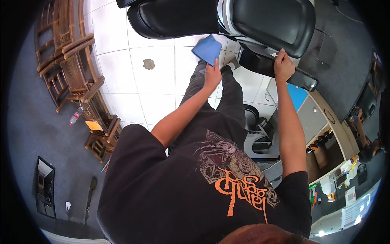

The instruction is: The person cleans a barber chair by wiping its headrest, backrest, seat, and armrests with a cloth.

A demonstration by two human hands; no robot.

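Note:
My left hand (212,76) pinches a folded blue cloth (207,49), which hangs in front of my legs just below the black padded seat (174,19) of a large chair. To the right, my right hand (284,68) is closed over a glossy black armrest (256,63) of that chair. One finger of it reaches up to the edge of the black cushion (273,22). What lies under the right palm is hidden.
Bamboo chairs (75,61) line the left, with a plastic bottle (76,115) and a yellow item (94,125) there. A dark patch (148,64) marks the white tile floor (152,87). A cabinet (319,116) with an open shelf and a wall mirror (371,105) stand right.

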